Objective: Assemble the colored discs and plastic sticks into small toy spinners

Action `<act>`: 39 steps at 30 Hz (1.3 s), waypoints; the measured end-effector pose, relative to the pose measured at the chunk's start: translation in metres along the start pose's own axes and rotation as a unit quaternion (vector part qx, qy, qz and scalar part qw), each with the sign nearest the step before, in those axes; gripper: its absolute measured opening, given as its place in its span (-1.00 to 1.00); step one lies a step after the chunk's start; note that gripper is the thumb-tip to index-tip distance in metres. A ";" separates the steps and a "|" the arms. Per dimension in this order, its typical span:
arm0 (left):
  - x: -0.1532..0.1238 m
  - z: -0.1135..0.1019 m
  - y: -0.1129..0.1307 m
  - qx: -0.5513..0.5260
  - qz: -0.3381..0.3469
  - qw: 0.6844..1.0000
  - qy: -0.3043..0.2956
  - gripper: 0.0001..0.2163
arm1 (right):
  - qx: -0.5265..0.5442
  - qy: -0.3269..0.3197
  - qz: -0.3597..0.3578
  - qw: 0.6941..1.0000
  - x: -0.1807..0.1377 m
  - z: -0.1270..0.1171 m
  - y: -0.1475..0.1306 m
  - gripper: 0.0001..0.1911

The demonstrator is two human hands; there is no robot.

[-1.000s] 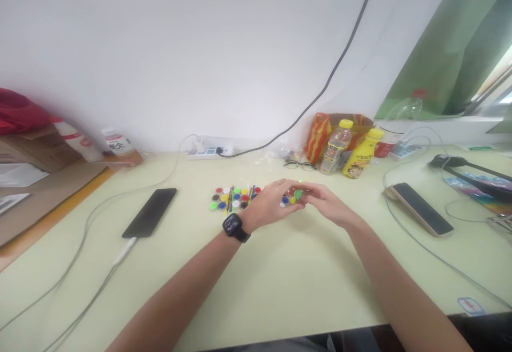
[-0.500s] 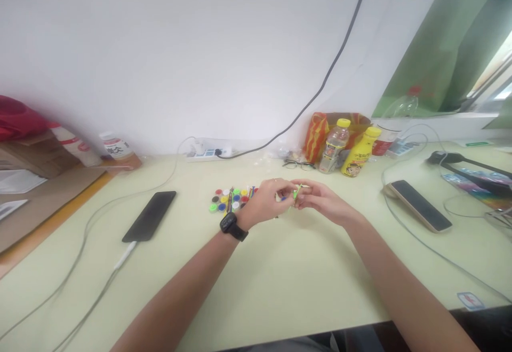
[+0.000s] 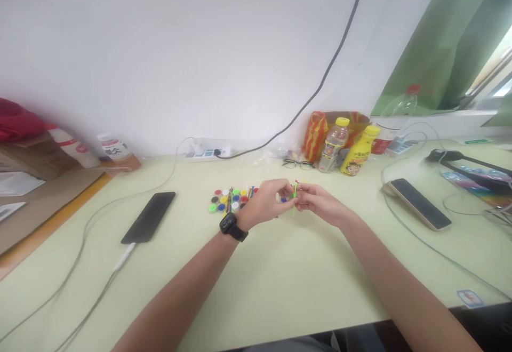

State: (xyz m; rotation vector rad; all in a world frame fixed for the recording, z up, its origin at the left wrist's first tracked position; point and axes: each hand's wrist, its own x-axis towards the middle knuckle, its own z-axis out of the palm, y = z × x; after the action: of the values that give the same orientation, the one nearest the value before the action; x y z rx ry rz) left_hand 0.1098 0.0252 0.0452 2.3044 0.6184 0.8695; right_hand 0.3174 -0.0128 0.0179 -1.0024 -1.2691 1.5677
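Observation:
My left hand (image 3: pixel 274 196), with a black watch on the wrist, pinches a thin bright-green strip (image 3: pixel 295 198) from the left. My right hand (image 3: pixel 320 202) holds the same strip from the right, fingertips close to those of my left. A small bit of red shows at the right fingertips; I cannot make out what it is. The strip stands roughly upright above the table. Beside and behind my left hand lie several small round coloured pieces (image 3: pixel 221 207), red, white, green, yellow, blue and black, with thin sticks among them. My left hand hides part of this group.
A black phone (image 3: pixel 149 217) on a cable lies at left, another phone (image 3: pixel 420 204) at right. Glasses (image 3: pixel 298 165), a clear bottle (image 3: pixel 334 146) and a yellow bottle (image 3: pixel 361 152) are near the wall. A power strip (image 3: pixel 208 154) stands at the back.
The green strip has turned from slanted and mostly covered to nearly upright and more visible between my fingertips. Both hands stay in almost the same place.

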 end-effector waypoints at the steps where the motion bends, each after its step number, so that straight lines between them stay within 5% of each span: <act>1: 0.000 0.001 0.000 0.000 0.005 1.000 -0.003 -0.93 | -0.015 0.000 -0.005 1.000 0.000 0.001 0.000 -0.84; 13: -0.001 0.015 -0.009 0.049 0.048 0.997 -0.025 -0.94 | -0.128 0.018 -0.005 0.992 0.001 0.007 0.003 -0.87; 17: -0.001 0.013 -0.010 0.065 0.044 0.997 -0.022 -0.95 | -0.133 0.123 -0.016 0.983 0.006 -0.004 0.008 -0.91; 22: -0.006 0.025 -0.013 0.082 0.020 0.993 -0.085 -0.97 | -0.329 0.249 -0.078 0.908 0.015 -0.034 0.022 -0.71; 28: -0.011 0.041 -0.021 0.157 0.030 0.975 -0.151 -0.92 | -0.472 0.161 -0.112 0.860 0.021 -0.042 0.039 -0.57; 35: -0.006 0.000 -0.030 0.165 0.045 0.980 -0.097 -0.76 | -0.564 0.253 -0.141 0.773 0.025 -0.051 0.048 -0.62; 39: -0.007 -0.021 -0.038 0.158 0.021 0.981 -0.114 -0.84 | -0.587 0.212 -0.119 0.772 0.025 -0.053 0.055 -0.57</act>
State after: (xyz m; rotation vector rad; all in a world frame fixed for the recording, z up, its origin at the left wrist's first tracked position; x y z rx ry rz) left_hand 0.0829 0.0557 0.0299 2.6616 0.6466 0.5436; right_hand 0.3527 0.0205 -0.0468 -1.7036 -1.9264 0.1349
